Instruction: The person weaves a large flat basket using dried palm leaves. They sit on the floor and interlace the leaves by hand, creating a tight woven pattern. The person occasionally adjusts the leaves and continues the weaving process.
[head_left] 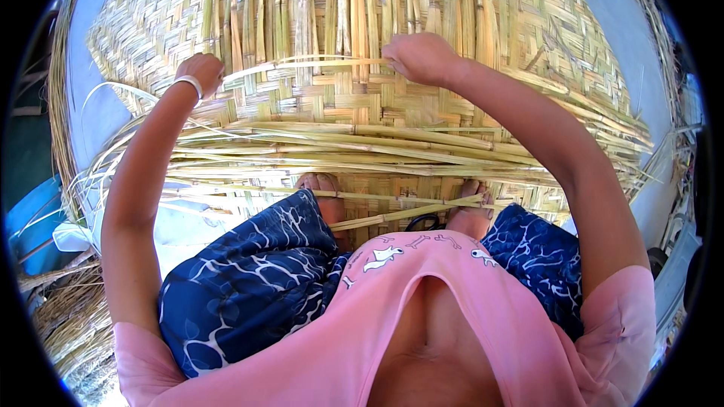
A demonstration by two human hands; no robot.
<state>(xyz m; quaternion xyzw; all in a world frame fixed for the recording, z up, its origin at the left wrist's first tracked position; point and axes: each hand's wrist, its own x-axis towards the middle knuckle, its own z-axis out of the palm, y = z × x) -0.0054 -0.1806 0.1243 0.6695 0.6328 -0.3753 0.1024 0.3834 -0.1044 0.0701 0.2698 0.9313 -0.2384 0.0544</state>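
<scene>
Broad straw-yellow woven reed mat (147, 26) at 12 o'clock. My L hand (202, 70), 10 o'clock, & R hand (421, 58), 1 o'clock, both grip a thin, pale-yellow reed strip (260, 68) btwn, at 11. Prob. laying a crosswise strand; next needs snugging vs. mat.

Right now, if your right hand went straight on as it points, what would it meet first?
Likely the long, yellow-green plant strips just left of the right hand, though it may pass above them.
</scene>
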